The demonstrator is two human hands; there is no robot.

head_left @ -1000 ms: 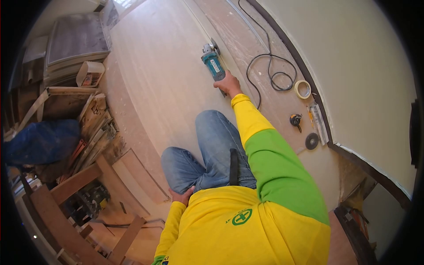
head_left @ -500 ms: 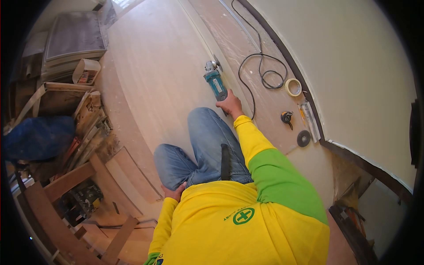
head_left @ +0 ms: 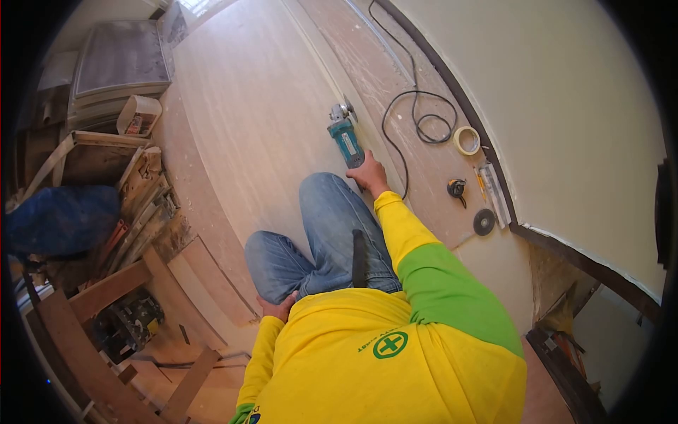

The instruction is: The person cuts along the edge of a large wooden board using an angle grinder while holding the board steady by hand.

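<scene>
My right hand [head_left: 369, 174] is wrapped round the rear body of a teal angle grinder [head_left: 347, 142]. The grinder's metal head and disc point away from me, at the right edge of a long pale wood panel [head_left: 247, 92]. Part of the disc is hidden behind the head. My left hand [head_left: 277, 307] rests against my left thigh near the hip, holding nothing, its fingers lying along the jeans and partly hidden. My knees are on or just over the near part of the panel.
Right of the panel lie a coiled black cord [head_left: 431, 127], a tape roll [head_left: 467, 140], a tape measure [head_left: 456, 188], a pencil [head_left: 481, 185] and a loose disc [head_left: 484, 222], beside a wall [head_left: 565, 127]. Scrap wood [head_left: 145, 184] and a blue bag [head_left: 63, 220] are piled left.
The grinder and my right hand have shifted very slightly towards me along the panel's edge. My left hand has stayed on the thigh.
</scene>
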